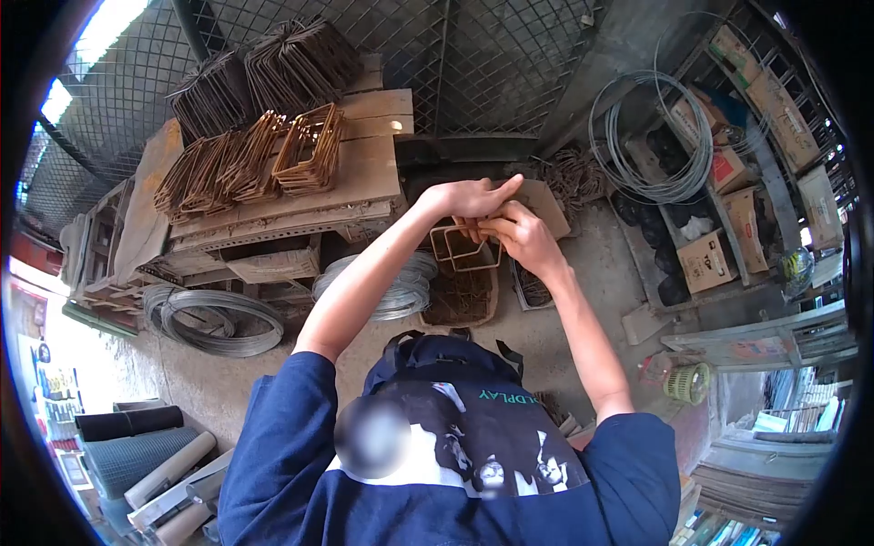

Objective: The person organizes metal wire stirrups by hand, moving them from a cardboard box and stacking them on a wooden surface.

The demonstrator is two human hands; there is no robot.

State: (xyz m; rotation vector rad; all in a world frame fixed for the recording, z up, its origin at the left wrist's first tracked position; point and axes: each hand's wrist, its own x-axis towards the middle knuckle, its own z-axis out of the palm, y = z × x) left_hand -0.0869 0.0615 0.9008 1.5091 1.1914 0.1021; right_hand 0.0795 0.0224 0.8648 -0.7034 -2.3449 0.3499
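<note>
A few thin rectangular rebar stirrups (477,267) hang just below my hands, in front of my chest. My left hand (466,197) is closed over their upper end, its fingers curled down and one digit sticking out to the right. Pressed against it from the right, my right hand (525,235) has its fingers bent in a pinch at the stirrups' top corner. The fingers partly hide the wire there. Beneath the stirrups stands an open container (462,314) with brownish scrap-like pieces inside.
Bundles of rusty stirrups (309,150) rest on a wooden table (373,173) at left. Wire coils lie on the floor (214,320) and hang at right (651,136). Cardboard boxes (706,261) fill a rack. A wire mesh (492,64) wall stands behind; rolls (137,455) lie lower left.
</note>
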